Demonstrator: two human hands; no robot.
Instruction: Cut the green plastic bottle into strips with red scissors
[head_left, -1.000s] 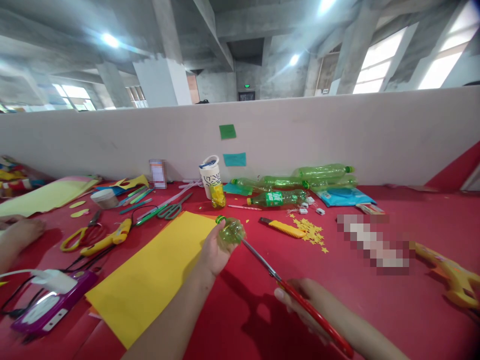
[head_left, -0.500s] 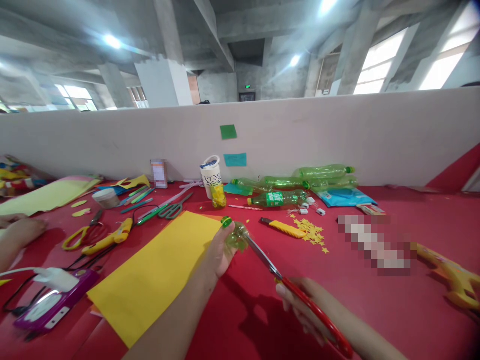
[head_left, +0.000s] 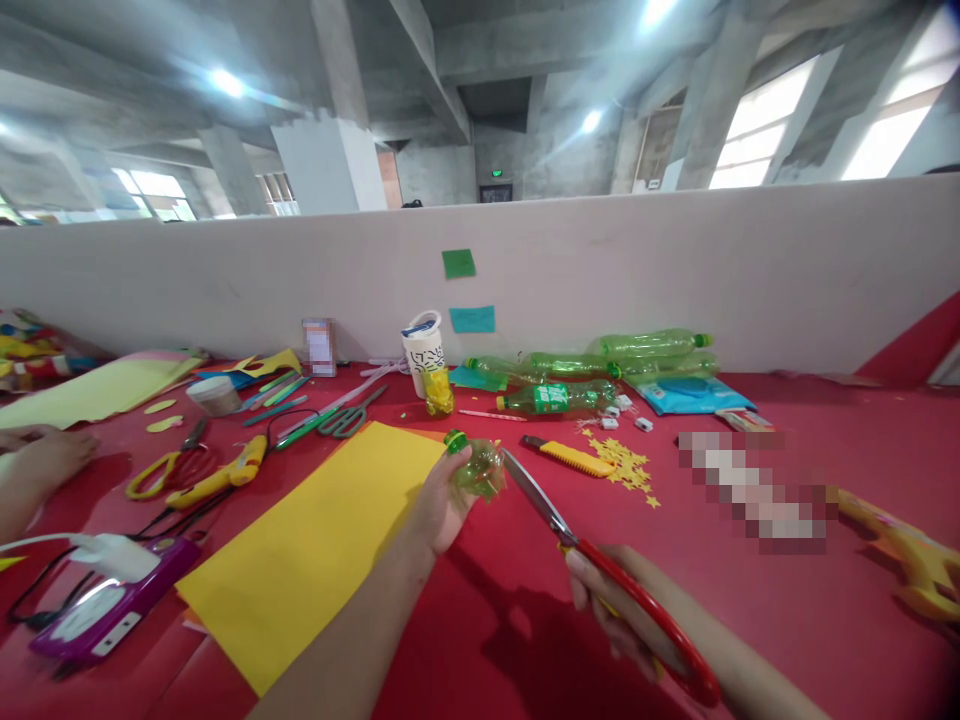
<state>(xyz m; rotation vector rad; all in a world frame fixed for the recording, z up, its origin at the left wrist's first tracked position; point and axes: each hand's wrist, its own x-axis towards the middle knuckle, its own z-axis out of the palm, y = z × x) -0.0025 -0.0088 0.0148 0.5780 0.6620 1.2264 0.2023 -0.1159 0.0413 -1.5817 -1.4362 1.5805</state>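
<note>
left hand point(head_left: 437, 508): grips bottle top point(head_left: 480, 468), cap pointing up-left
right hand point(head_left: 611, 612): holds red scissors point(head_left: 551, 520), blades parted, tips toward bottle top
labelled bottle point(head_left: 555, 398), beyond left hand: print unreadable

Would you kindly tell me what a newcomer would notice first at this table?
In the middle, the left hand holds a green bottle top, with the red-handled scissors in the right hand aimed at it. A yellow sheet lies just left on the red table, and green bottles lie along the back wall.
</note>
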